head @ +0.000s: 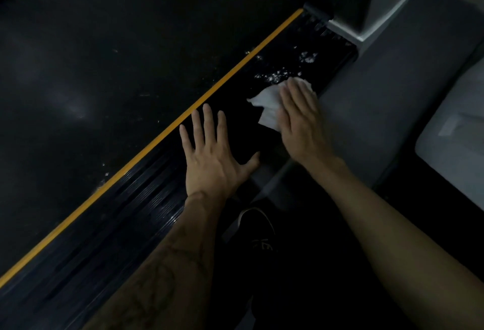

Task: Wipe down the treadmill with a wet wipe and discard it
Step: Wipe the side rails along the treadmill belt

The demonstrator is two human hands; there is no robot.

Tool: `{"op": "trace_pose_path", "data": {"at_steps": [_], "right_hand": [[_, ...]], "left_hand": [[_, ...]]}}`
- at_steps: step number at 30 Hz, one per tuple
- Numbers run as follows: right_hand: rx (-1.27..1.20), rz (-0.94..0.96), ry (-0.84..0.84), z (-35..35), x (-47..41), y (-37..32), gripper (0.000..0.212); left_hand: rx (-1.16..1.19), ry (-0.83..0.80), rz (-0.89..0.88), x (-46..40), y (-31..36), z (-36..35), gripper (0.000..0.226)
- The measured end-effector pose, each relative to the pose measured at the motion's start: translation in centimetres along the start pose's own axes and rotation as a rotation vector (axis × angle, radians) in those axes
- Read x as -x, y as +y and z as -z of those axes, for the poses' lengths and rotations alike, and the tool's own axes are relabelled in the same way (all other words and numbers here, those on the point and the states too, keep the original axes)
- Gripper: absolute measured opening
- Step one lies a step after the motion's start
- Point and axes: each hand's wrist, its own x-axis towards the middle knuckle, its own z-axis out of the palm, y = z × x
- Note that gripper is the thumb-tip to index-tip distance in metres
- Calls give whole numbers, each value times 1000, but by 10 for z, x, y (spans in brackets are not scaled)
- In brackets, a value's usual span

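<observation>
The treadmill's black side rail point(146, 211) runs diagonally from lower left to upper right, edged by a yellow stripe point(235, 73) beside the dark belt point(117, 54). My right hand point(301, 120) lies flat with straight fingers, pressing a crumpled white wet wipe point(267, 105) onto the rail. White specks and smears point(277, 75) sit on the rail just beyond the wipe. My left hand point(214, 156) rests flat on the rail with fingers spread, a little nearer to me than the wipe.
A grey upright post base point(348, 28) stands at the rail's far end. Grey floor point(387, 99) lies right of the rail, with a pale grey object point(458, 146) at the right edge. My dark shoe point(259, 227) shows below the hands.
</observation>
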Motion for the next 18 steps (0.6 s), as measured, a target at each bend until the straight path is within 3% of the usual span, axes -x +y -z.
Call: {"op": "trace_pose_path", "data": {"at_steps": [3,9,15,18], "right_hand": [[3,-114,-29,-7,-9,-24,60],[3,214,-98,4,24,-2,52],[65,-80,-91,-3,-19,-16,61],[97,-36,-76,-6,-17,-22,56]], "left_hand": [[1,5,5,-1,0,0,115],[4,12,-3,-1,1,-1,114],[9,17,-1,-1,1,-1,113],[6,7,1,-1,1,0,114]]}}
